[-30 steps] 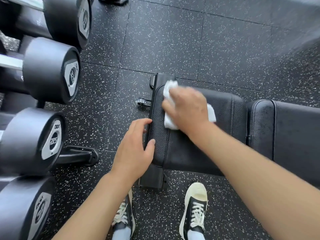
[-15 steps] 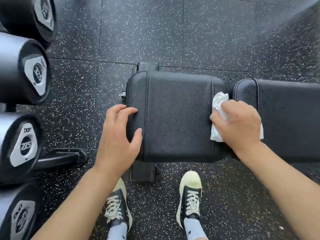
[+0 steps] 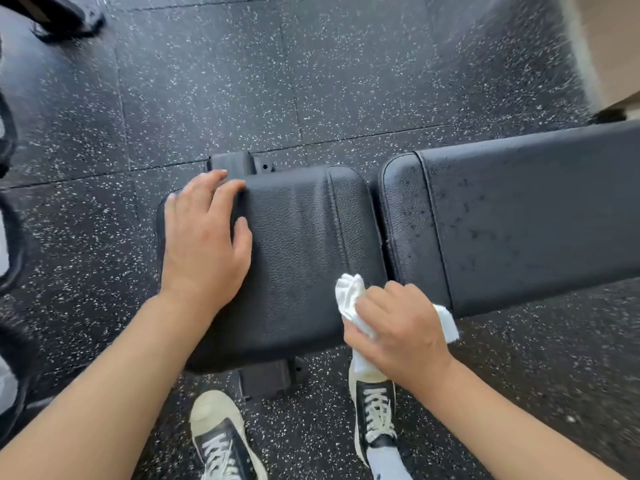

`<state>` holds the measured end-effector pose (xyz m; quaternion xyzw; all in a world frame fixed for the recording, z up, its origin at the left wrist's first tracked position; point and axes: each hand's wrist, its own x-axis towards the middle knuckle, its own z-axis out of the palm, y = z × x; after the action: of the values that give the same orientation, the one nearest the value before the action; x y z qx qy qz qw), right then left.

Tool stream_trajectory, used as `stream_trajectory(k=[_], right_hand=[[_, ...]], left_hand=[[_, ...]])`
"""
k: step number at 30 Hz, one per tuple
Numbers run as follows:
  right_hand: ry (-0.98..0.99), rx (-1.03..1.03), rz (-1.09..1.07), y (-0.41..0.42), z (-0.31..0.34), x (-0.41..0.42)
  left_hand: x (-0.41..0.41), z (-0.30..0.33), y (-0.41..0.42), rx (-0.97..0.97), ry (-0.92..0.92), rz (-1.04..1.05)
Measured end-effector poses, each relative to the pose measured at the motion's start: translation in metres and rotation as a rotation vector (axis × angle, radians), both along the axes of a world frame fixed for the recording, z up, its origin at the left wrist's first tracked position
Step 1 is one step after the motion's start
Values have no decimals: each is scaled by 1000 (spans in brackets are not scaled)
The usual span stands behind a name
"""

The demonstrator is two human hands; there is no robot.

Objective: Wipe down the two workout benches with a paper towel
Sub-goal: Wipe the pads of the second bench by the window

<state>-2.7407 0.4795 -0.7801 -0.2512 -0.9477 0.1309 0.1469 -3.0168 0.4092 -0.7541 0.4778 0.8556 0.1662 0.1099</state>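
In right hand: paper towel

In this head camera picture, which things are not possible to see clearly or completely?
- Long back pad: cut off by the right edge of the head view.
- Paper towel: its middle is hidden under the right hand.
- Left end of the seat pad: covered by the left hand.
- Dark objects at the left edge: cut off and blurred, cannot be identified.
- Second bench: not in view.

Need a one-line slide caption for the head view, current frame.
Left hand rests on the seat pad while the right hand grips a paper towel at its near corner.
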Motion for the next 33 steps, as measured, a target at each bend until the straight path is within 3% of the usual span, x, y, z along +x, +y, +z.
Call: stream_trajectory(k=[7, 10, 14, 18, 23, 28, 33], right_hand=[[62, -3, -427, 81, 3, -91], [21, -23, -481, 121, 3, -149], [-7, -74, -453, 131, 1, -159], [67, -96, -277, 97, 7, -114], [15, -106, -65, 76, 3, -60], [-34, -108, -208, 122, 9, -107], [-285, -282, -179, 156, 3, -175]], left_hand=[[0, -17, 12, 29, 83, 31], [1, -15, 14, 38, 92, 23], [3, -14, 17, -4, 118, 27], [2, -13, 19, -47, 130, 34], [-1, -16, 18, -61, 141, 39], [-4, -20, 17, -86, 134, 35], [-5, -19, 18, -92, 111, 29]])
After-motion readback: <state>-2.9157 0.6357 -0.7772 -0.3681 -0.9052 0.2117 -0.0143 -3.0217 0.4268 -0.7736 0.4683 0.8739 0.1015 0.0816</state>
